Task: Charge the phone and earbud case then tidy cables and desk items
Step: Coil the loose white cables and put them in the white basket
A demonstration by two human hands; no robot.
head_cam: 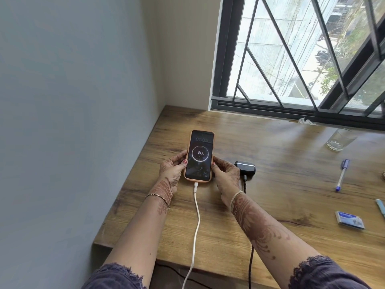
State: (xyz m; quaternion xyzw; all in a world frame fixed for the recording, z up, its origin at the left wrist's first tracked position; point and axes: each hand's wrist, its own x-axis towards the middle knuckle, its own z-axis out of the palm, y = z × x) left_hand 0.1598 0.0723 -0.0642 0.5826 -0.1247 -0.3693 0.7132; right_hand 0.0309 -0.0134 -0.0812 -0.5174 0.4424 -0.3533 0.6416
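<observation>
A phone (199, 155) in a peach case lies face up on the wooden desk (270, 184), its screen lit and showing 80 percent. A white cable (195, 222) is plugged into its near end and runs off the front edge. My left hand (173, 172) holds the phone's left side and my right hand (226, 177) holds its right side. Just right of my right hand sits a dark earbud case (246, 166) with a black cable (245, 184) plugged in, partly hidden by my arm.
An empty glass (340, 139) stands at the back right near the window sill. A blue pen (341, 175), a small card box (350, 220) and another pen tip (380, 207) lie at the right. A grey wall borders the desk on the left.
</observation>
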